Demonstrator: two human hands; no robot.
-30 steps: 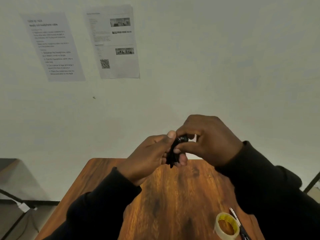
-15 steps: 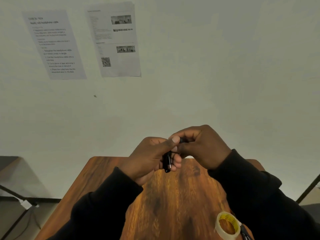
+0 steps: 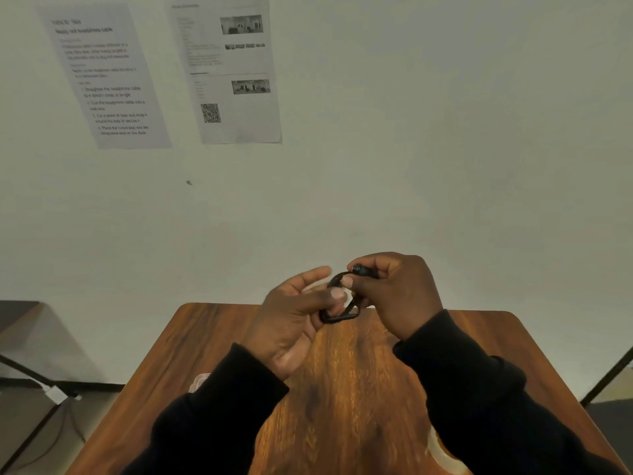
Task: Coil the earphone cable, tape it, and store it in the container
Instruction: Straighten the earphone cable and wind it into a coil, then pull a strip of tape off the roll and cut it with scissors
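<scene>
— Cable location?

— Earphone cable (image 3: 337, 315) is up between both my hands, held in the air above the far end of the wooden surface (image 3: 212, 344), not touching it. Black, looped.

— Left hand?

— My left hand (image 3: 294, 313) has the loop pinched, thumb curled over it, index finger sticking out fairly straight above. Bottom of the loop hangs just under my fingers.

— Right?

— My right hand (image 3: 394, 293) is curled around the upper end, pinching what looks like an earbud or plug near the fingertips; too small and dark to say which.

— Other items?

— Tape roll (image 3: 442, 454) at the near right of the surface, mostly hidden behind my right sleeve (image 3: 486, 406). A pale clear edge (image 3: 200, 380) pokes out by my left sleeve (image 3: 219, 416), can't identify it. Two printed sheets on the wall (image 3: 445, 132): instruction sheet (image 3: 106, 77) on the left, sheet with a QR code (image 3: 229, 70) beside it.
</scene>
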